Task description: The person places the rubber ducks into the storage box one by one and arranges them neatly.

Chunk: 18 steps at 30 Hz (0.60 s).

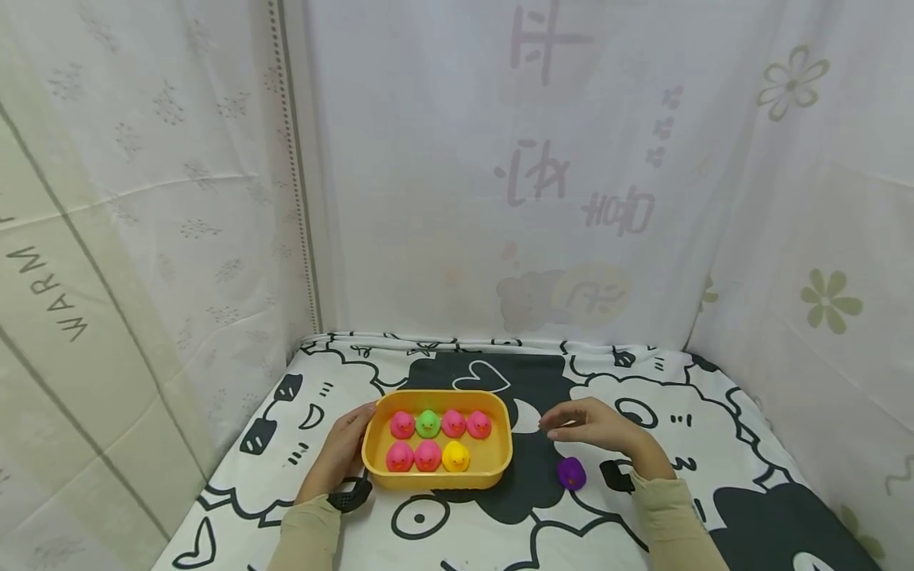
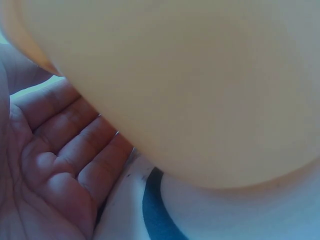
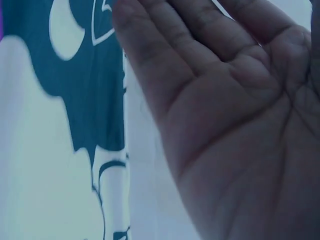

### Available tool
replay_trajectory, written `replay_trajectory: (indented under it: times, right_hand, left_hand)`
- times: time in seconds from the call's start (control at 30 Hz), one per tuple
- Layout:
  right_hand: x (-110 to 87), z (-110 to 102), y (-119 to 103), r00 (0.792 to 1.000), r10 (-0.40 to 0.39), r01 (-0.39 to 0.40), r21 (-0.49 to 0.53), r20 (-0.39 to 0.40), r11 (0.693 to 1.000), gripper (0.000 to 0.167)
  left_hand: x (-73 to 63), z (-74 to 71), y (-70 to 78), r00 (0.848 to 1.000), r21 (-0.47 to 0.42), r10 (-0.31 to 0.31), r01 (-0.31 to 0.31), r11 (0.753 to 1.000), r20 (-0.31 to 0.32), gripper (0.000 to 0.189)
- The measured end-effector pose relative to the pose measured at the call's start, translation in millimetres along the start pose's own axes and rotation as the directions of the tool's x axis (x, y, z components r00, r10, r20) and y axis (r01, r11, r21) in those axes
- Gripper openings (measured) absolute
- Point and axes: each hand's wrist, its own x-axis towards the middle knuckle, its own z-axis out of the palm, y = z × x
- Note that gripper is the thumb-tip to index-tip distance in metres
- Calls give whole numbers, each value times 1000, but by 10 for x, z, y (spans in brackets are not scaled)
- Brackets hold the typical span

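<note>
A yellow plastic tray (image 1: pixel 437 480) holds small rubber ducks in two rows: several pink ducks (image 1: pixel 428 456), one green duck (image 1: pixel 428 423) and one yellow duck (image 1: pixel 455 456). My left hand (image 1: pixel 346 446) rests against the tray's left end, its fingers fairly straight along the outer wall. In the left wrist view the tray's pale side (image 2: pixel 190 95) hides the fingertips. To the right of the tray, my right hand (image 1: pixel 593 424) hovers with loosely bent fingers and holds nothing. A purple duck (image 1: pixel 571 473) lies on the cloth just below that hand.
A white cloth with black cartoon drawings (image 1: pixel 421 515) covers the table. Pale printed curtains (image 1: pixel 457 198) stand at the back and on both sides. A black strap device (image 1: pixel 350 496) sits at the left wrist, close to the tray's front left corner.
</note>
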Motion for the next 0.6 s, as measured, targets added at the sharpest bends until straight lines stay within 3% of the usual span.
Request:
replay_trajectory:
  times: [0.3,0.6]
  right_hand:
    - [-120,-25,41,994,62,-65,27,88,998,33]
    - [-126,-28,65,982,108,-111,9,152,994,24]
  left_hand:
    - [-14,8,-37,1000,0,-21,21,1000,1,63]
    - [8,-3,-2,1000,16,-12,12,1000,1,67]
